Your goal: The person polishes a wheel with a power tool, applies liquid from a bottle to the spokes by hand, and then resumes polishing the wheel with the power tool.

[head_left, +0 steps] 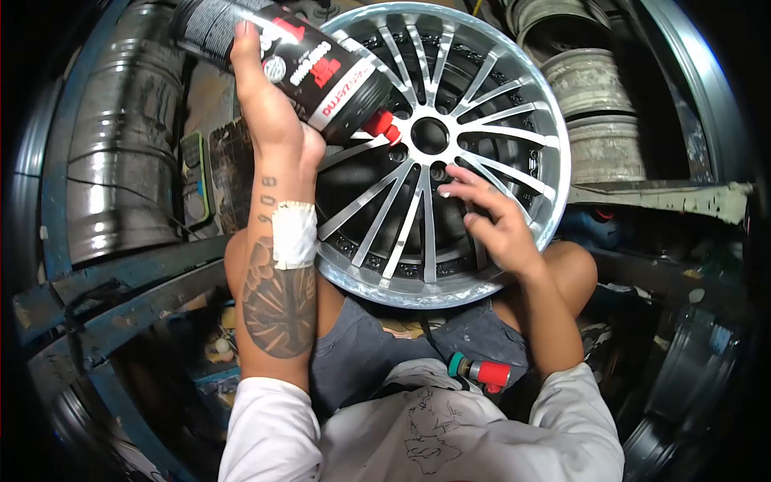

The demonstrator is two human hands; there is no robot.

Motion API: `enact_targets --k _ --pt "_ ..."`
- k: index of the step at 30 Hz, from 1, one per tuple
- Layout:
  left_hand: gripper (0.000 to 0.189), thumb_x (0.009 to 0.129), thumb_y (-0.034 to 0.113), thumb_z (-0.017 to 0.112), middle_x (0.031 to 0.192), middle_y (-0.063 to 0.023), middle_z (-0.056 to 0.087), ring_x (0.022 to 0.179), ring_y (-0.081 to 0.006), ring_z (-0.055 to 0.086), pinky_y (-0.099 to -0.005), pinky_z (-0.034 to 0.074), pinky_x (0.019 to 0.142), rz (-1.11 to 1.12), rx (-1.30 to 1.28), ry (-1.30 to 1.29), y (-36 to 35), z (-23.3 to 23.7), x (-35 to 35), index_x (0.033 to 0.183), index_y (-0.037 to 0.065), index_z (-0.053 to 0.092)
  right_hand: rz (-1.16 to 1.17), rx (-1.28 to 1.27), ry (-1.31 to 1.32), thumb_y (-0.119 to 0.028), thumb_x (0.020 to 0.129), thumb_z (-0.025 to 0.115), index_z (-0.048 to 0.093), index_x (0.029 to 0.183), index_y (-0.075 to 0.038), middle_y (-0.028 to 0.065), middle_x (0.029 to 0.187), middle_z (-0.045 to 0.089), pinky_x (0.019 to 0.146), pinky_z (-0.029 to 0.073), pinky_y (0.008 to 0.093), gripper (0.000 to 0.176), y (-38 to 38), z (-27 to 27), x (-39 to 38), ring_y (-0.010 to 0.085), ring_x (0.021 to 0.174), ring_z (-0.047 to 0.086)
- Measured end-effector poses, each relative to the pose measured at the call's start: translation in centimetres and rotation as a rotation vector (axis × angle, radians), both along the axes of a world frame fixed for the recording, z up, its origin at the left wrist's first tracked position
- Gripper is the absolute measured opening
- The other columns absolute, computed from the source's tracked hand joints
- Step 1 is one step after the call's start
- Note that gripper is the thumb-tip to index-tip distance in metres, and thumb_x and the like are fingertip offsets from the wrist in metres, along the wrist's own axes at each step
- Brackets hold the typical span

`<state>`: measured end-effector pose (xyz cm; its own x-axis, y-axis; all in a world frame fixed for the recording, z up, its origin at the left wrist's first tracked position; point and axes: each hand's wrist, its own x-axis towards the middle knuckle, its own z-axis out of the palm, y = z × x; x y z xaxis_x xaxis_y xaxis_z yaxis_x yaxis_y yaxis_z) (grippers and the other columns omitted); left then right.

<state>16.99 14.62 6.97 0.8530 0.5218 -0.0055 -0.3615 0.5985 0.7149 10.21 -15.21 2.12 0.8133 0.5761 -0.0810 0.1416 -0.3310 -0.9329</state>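
Note:
My left hand [273,112] is wrapped round a large black bottle of Menzerna polishing compound [321,68]. The bottle is tilted, its red nozzle [382,126] pointing down toward the centre of a multi-spoke alloy wheel [451,128]. That wheel rests across my lap, its face upward, with bright machined spokes and a scuffed outer lip. Over the spokes just below the hub, my right hand [502,229] is open with its fingers apart. A small white dab shows at one of its fingertips.
A small red power tool with a teal pad [486,373] lies on my lap below the wheel. Stacked wheel barrels stand on the left [124,136] and the right [594,104]. Blue metal frame bars [120,289] run along the left side. A phone-like device [194,178] sits left of my forearm.

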Motion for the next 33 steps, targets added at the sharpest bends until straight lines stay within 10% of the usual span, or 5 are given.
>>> enact_targets --k 3,5,18,33 --pt "0.054 0.106 0.049 0.047 0.112 -0.0161 0.073 0.101 -0.029 0.073 -0.0434 0.06 0.093 -0.018 0.017 0.032 1.1 -0.3 0.6 0.121 0.001 0.065 0.097 -0.291 -0.335 -0.007 0.085 0.061 0.072 0.129 -0.014 0.0248 0.158 0.044 0.12 0.034 0.0481 0.046 1.7 -0.3 -1.5 0.0427 0.144 0.045" --pt "0.036 0.105 0.042 0.058 0.1 -0.0034 0.069 0.087 -0.0163 0.069 -0.0333 0.061 0.079 -0.09 -0.163 -0.07 0.8 -1.1 0.7 0.121 0.009 0.061 0.091 -0.375 -0.457 -0.012 0.089 0.066 0.072 0.13 -0.016 0.0255 0.16 0.04 0.118 0.035 0.0506 0.041 2.2 -0.7 -1.7 0.0442 0.143 0.044" --pt "0.036 0.105 0.04 0.059 0.099 -0.0052 0.072 0.085 -0.0182 0.072 -0.035 0.062 0.077 -0.086 -0.148 -0.027 0.4 -0.7 1.0 0.121 0.008 0.063 0.059 -0.799 -0.796 -0.032 0.099 0.062 0.067 0.139 -0.029 0.0176 0.164 0.037 0.117 0.028 0.0602 0.04 3.8 -1.4 -0.4 0.0417 0.146 0.04" --pt "0.033 0.103 0.04 0.063 0.098 -0.0031 0.071 0.084 -0.0163 0.07 -0.0344 0.062 0.076 -0.102 -0.197 0.008 0.6 -0.5 0.8 0.117 0.01 0.065 0.186 -0.733 -0.583 -0.036 0.102 0.056 0.059 0.148 -0.03 0.0231 0.167 0.027 0.12 0.017 0.064 0.046 2.7 -1.4 -2.1 0.0452 0.151 0.028"
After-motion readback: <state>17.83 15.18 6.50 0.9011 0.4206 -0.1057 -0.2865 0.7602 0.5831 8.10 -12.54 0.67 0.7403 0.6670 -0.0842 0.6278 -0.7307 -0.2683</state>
